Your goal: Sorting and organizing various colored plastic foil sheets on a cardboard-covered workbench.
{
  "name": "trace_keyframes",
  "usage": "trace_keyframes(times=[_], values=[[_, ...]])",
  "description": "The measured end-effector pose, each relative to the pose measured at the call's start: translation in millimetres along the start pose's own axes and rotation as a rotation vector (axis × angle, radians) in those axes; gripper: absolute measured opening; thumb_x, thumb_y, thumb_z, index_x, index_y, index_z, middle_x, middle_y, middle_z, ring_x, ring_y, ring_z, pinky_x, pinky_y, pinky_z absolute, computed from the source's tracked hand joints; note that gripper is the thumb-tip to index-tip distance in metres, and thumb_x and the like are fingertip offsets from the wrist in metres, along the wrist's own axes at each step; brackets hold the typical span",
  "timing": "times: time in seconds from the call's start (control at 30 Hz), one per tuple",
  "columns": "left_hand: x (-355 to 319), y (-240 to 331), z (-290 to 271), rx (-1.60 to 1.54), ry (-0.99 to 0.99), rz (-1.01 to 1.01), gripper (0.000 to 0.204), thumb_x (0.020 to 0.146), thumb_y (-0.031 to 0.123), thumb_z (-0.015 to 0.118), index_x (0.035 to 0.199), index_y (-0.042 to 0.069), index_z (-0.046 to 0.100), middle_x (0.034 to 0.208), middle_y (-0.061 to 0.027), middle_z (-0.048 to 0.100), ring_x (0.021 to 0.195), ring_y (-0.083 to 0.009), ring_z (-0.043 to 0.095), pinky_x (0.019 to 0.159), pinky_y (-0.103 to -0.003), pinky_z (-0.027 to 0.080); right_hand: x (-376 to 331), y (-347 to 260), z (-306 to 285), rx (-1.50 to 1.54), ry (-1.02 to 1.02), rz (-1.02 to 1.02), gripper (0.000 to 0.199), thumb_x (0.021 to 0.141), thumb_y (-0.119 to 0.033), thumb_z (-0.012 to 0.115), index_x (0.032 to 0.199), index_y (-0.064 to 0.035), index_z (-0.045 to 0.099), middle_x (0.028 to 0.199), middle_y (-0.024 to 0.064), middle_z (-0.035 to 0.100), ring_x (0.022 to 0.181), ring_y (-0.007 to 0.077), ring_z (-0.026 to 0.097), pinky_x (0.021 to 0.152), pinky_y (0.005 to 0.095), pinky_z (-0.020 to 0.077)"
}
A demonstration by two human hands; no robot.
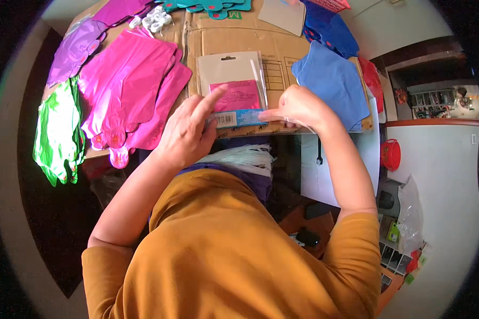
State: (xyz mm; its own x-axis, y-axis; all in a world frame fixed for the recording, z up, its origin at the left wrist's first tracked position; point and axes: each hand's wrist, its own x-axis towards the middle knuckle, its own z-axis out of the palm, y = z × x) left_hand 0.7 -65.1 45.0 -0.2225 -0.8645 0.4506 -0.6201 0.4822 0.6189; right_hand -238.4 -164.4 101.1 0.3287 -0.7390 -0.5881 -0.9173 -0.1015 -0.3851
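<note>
A flat clear-sleeved packet [230,70] lies at the cardboard's front edge. It has a pale card with a hang slot, a pink panel with small print and a blue band with a barcode along its near side. My left hand [190,125] rests on the packet's left side, index finger stretched over the pink panel and thumb near the blue band. At the lower right corner my right hand [302,109] is closed, thumb pointing left against the blue band. A thin clear plastic strip [302,124] trails from its fingers; its other end is hard to make out.
Flat foil balloons lie around: pink [127,80] and green [57,133] at left, purple [74,50] behind them, light blue [332,82] at right. White ribbon rolls [155,20] sit at the back, a grey card [282,16] at back right. White strands [245,158] lie on my lap.
</note>
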Motion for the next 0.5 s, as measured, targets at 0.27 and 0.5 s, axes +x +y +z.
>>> trace_keyframes(times=[0.27,0.5], values=[[-6.1,-12.1,-2.4,0.076,0.041,0.260,0.047,0.076,-0.004,0.060,0.122,0.005,0.060,0.110,-0.0164,0.056,0.099,-0.0350,0.059,0.085,-0.044,0.050,-46.4,43.9,53.6,0.271,0.351,-0.235,0.039,0.084,-0.030,0.075,0.061,-0.0017,0.062,0.052,-0.0005,0.056,0.043,0.0081,0.045,0.040,0.0307,0.0343],[-13.7,49.3,-4.8,-0.022,-0.214,0.706,0.047,0.074,0.015,0.064,0.121,0.005,0.062,0.115,-0.0126,0.058,0.100,-0.0273,0.059,0.085,-0.038,0.050,-64.9,-0.5,110.3,0.521,0.162,-0.432,0.010,0.075,-0.006,0.066,0.076,0.0029,0.062,0.070,0.0182,0.065,0.063,0.0160,0.060,0.060,0.0339,0.0471]])
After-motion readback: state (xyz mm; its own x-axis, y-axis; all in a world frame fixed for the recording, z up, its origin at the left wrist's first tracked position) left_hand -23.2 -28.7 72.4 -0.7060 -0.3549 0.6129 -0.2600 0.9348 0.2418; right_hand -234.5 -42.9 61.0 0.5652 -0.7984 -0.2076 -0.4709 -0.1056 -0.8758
